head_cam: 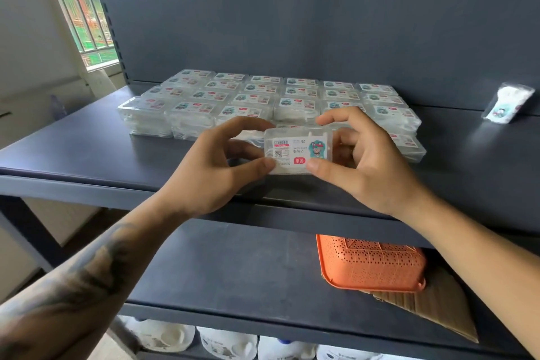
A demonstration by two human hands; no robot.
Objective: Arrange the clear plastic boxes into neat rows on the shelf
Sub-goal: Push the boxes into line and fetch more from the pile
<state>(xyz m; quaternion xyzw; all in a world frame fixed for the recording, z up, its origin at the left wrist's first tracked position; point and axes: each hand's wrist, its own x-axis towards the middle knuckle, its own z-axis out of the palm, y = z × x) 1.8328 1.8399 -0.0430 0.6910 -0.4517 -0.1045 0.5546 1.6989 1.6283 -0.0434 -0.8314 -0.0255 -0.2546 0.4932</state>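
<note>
One clear plastic box with a white, red and teal label is held above the front of the dark shelf. My left hand pinches its left end between thumb and fingers. My right hand pinches its right end the same way. The label faces me upside down. Behind the held box, several clear plastic boxes with the same label lie in rows, stacked two high, across the middle of the shelf. My hands hide the boxes just behind the held one.
A small clear bag leans against the back panel at the far right. On the lower shelf sits an upturned orange perforated basket over cardboard. White jugs stand on the bottom level. A window is at the left.
</note>
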